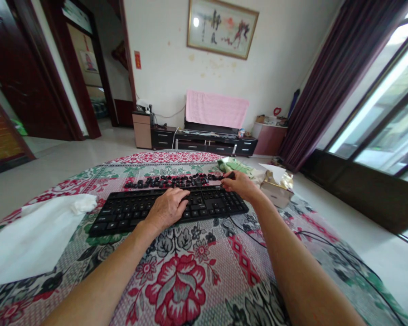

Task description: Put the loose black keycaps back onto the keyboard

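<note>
A black keyboard (pixel 122 210) lies across a round table covered with a floral cloth (pixel 187 280). My left hand (pixel 168 208) rests palm down on the middle of the keyboard, fingers curled onto the keys. My right hand (pixel 240 184) is over the keyboard's far right corner, fingers pinched on a small black keycap. Just behind the keyboard, a row of several loose black keycaps (pixel 172 181) lies on the cloth.
White tissue paper (pixel 30 240) lies at the left of the table. A tissue box (pixel 277 190) and a green cloth (pixel 233 164) sit at the far right. The keyboard's black cable (pixel 313 244) trails over the right side. A TV cabinet stands by the wall behind.
</note>
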`<control>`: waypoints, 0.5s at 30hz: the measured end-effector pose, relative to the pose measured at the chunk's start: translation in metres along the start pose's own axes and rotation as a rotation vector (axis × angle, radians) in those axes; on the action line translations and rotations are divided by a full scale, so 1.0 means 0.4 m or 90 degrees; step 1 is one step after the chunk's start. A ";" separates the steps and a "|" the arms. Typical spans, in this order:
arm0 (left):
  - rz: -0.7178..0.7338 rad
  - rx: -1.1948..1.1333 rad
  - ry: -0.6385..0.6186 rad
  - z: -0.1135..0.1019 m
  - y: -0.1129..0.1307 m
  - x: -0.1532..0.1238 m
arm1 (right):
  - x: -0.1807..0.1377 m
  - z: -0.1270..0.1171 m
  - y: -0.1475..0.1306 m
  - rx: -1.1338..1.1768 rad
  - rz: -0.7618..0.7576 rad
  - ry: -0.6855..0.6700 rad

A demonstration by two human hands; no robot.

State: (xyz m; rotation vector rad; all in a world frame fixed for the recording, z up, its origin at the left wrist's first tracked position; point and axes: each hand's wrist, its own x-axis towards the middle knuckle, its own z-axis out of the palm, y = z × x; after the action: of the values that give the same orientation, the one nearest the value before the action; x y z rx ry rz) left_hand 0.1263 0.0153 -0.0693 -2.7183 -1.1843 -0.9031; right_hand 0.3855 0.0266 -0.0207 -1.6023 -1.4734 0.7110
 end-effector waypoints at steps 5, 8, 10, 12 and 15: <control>0.006 0.004 0.000 0.000 -0.002 0.000 | -0.009 -0.006 -0.012 -0.008 -0.022 -0.051; 0.008 0.009 0.001 0.000 -0.003 0.000 | -0.016 -0.010 -0.019 -0.037 -0.041 -0.097; 0.008 0.010 0.002 0.001 -0.003 -0.001 | -0.021 -0.012 -0.024 -0.034 -0.032 -0.144; 0.009 0.011 0.006 0.002 -0.004 -0.001 | -0.023 -0.011 -0.026 -0.022 -0.030 -0.183; 0.013 0.011 0.008 0.002 -0.004 0.000 | -0.022 -0.008 -0.022 -0.023 -0.060 -0.205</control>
State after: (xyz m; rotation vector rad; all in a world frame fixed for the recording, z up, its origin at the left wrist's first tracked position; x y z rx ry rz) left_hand 0.1255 0.0166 -0.0704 -2.7028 -1.1542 -0.9016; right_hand 0.3822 0.0172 -0.0125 -1.4829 -1.7885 0.9255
